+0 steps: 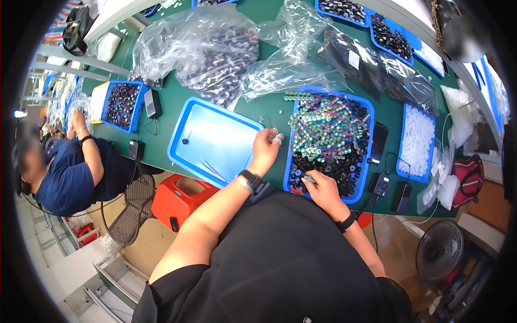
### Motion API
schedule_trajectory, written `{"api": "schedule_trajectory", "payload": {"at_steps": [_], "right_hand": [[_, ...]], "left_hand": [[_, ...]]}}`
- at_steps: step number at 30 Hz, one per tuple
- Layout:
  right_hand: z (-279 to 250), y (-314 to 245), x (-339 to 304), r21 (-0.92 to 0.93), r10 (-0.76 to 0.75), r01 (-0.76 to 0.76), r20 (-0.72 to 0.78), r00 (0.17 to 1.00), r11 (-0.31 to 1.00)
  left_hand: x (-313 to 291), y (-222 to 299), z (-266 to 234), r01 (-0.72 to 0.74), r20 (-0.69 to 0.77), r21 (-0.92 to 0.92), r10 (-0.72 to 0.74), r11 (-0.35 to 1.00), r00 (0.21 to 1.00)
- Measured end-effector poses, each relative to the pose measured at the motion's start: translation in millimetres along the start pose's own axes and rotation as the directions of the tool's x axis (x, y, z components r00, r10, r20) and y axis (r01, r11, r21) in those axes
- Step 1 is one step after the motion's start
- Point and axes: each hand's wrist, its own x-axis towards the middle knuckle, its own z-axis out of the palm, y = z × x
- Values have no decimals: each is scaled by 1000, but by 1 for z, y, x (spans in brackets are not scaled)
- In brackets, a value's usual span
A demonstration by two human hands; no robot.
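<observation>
Right grip (322,189), just below center-right of the frame, is pinched on a slim dark tool (309,178), kind of pen-shaped, over glossy black round parts (347,184). Left grip (265,148), mid-frame, has its fingertips closed on a tiny pale piece (278,138), too small to make out. The black bits share a smooth blue plastic tray (370,140) with knobbly greenish strips (326,126). Crinkly clear plastic bags (293,70) sprawl across the green tabletop (161,137), top center.
</observation>
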Motion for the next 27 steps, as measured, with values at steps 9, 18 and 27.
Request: {"api": "schedule_trajectory", "payload": {"at_steps": [9, 18, 27], "right_hand": [[-16, 30, 6, 348, 304, -182, -336, 892, 920], [-15, 54, -12, 361, 414, -296, -317, 853, 884], [-21, 44, -6, 303, 390, -287, -373, 842, 909]], "left_hand": [[-29, 105, 17, -180, 459, -49, 182, 983, 869], [83, 11, -31, -284, 237, 901, 179, 327, 955], [101, 16, 1, -299, 268, 453, 192, 840, 944]]}}
